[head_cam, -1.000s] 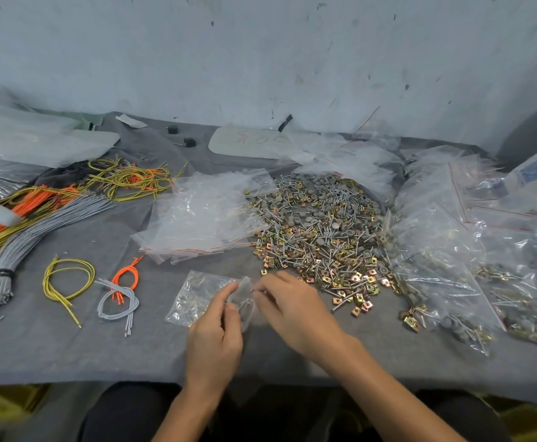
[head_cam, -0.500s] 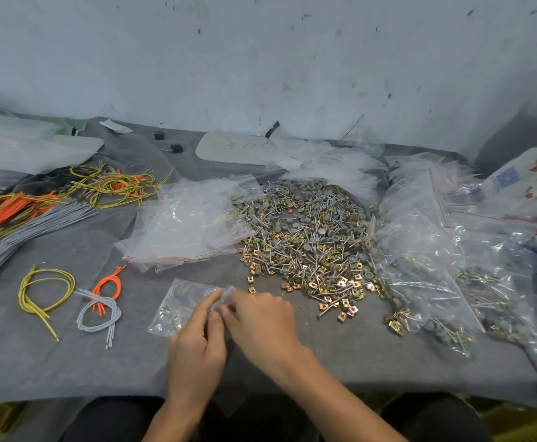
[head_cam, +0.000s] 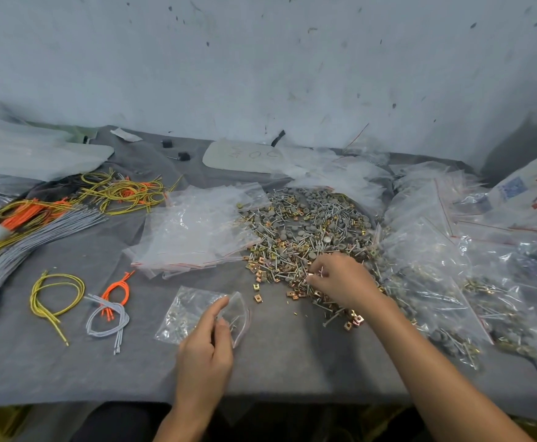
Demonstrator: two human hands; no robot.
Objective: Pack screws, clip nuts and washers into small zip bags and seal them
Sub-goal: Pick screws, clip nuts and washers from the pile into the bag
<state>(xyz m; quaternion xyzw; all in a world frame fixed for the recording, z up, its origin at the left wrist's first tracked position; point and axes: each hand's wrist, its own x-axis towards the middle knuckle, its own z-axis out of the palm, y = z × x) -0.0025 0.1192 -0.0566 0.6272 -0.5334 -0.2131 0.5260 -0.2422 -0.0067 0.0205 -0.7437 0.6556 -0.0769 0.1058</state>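
Zip bag (head_cam: 190, 309), small and clear, lies on the grey worktop (head_cam: 292, 362) near its front edge, with a few metal pieces already inside. The left hand (head_cam: 205, 349) has its grip closed on the mouth of this bag: thumb and fingers pinch the rim and hold the mouth apart. The right hand (head_cam: 345, 282) rests on the near edge of the hardware pile (head_cam: 305, 231); its grip is together, with curled fingers pinching small pieces of the pile, but which pieces cannot be told. At the back lies one pale board (head_cam: 241, 156) with handwritten marks, perhaps "300", not surely readable. One printed sack (head_cam: 528, 193) at the right shows red and blue print, too blurred to read. Near the front left lie three cord loops: one yellow loop (head_cam: 56, 291), one orange loop (head_cam: 117, 290), one grey loop (head_cam: 107, 320). One stack of empty bags (head_cam: 193, 231) lies just left of the pile.
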